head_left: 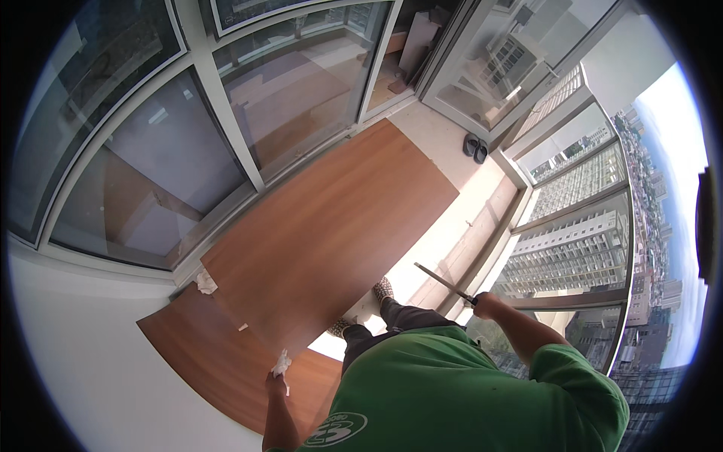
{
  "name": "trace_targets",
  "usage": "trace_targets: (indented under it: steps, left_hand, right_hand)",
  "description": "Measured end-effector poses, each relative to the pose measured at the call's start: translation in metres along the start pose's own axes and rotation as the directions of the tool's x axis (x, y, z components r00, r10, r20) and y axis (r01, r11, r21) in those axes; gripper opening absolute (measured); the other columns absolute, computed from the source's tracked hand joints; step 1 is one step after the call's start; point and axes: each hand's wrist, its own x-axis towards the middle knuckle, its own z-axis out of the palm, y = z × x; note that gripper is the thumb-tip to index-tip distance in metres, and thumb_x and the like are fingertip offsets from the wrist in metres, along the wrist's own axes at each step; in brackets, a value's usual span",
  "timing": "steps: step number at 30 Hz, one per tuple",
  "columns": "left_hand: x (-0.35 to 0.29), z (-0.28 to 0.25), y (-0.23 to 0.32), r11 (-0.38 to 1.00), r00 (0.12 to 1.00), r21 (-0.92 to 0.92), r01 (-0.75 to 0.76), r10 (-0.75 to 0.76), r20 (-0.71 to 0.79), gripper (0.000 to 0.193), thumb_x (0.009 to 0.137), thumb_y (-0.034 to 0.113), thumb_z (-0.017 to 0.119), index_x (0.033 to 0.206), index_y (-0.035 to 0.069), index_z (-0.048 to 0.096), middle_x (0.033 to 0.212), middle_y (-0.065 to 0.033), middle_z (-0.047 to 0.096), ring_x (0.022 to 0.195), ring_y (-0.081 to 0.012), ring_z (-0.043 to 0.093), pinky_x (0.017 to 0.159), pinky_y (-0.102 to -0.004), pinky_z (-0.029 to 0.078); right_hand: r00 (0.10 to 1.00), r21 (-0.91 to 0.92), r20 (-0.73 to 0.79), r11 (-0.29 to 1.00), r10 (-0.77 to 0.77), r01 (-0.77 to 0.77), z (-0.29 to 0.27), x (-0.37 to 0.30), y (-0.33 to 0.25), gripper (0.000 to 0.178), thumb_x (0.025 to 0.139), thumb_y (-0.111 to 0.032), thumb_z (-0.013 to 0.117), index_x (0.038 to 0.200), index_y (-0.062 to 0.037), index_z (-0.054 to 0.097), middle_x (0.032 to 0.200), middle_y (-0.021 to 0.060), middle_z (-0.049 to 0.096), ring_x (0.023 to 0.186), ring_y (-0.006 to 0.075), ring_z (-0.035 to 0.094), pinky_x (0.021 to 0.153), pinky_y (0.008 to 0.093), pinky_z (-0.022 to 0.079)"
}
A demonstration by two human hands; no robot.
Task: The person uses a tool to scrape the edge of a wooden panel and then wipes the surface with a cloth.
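My right hand (491,306) is closed round the dark handle of a long, thin-bladed tool (440,278). Its blade points up and left, over the sunlit floor; whether it is a knife or a saw I cannot tell. My left hand (276,383) holds a crumpled white wad (282,363), paper or cloth, low over the wood-coloured boards. A large brown board (331,226) lies flat in front of my feet. Its near end overlaps a second brown board (177,339). Another white crumpled wad (205,283) lies at the large board's left corner, with a small white scrap (242,327) nearby.
Framed glass panes (301,98) line the left side, above a white wall (68,339). A glass door (489,68) stands open at the far end, near dark slippers (474,148). Windows (572,196) run along the right, overlooking tall buildings.
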Motion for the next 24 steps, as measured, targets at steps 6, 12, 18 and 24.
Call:
trace_targets:
  steps: [6,12,18,24]
  left_hand:
    - [0.038,-0.046,0.057,0.993,0.997,0.091,-0.075,0.074,0.012,0.039,0.093,0.02,0.061,0.124,-0.003,0.061,0.11,-0.0222,0.069,0.102,-0.0352,0.068,0.086,-0.0433,0.052]
    - [0.042,-0.036,0.152,0.98,0.99,0.147,-0.134,0.139,-0.024,0.042,0.095,0.024,0.059,0.125,-0.006,0.059,0.113,-0.0224,0.067,0.101,-0.0342,0.067,0.085,-0.0436,0.052]
    - [0.025,0.016,0.212,0.984,0.988,0.11,-0.143,0.148,-0.04,0.042,0.096,0.026,0.06,0.12,-0.008,0.061,0.108,-0.0227,0.069,0.097,-0.0343,0.068,0.084,-0.0435,0.051]
    - [-0.037,0.096,0.29,0.923,0.981,0.332,-0.195,0.182,0.07,0.043,0.095,0.031,0.061,0.118,-0.006,0.063,0.106,-0.0239,0.07,0.097,-0.0377,0.069,0.084,-0.0447,0.051]
  right_hand:
    - [0.994,0.386,-0.102,0.923,0.047,-0.004,0.028,-0.014,0.011,0.029,0.078,-0.034,0.069,0.079,-0.0056,0.071,0.065,0.0069,0.07,0.067,0.0223,0.072,0.07,0.0372,0.057]
    - [0.999,0.568,-0.044,0.823,0.003,0.022,0.043,0.036,0.052,0.029,0.079,-0.029,0.067,0.068,-0.0017,0.068,0.06,0.0085,0.069,0.056,0.0188,0.069,0.06,0.0339,0.057]
    - [0.982,0.812,0.188,0.563,-0.004,-0.153,0.058,0.108,0.12,0.022,0.083,-0.017,0.071,0.077,0.004,0.069,0.067,0.0139,0.069,0.057,0.0229,0.068,0.051,0.0358,0.053]
    - [0.944,0.524,0.328,0.834,-0.01,-0.173,0.037,0.193,0.208,0.018,0.084,-0.011,0.065,0.091,0.003,0.073,0.084,0.0149,0.072,0.07,0.0235,0.07,0.063,0.037,0.056]
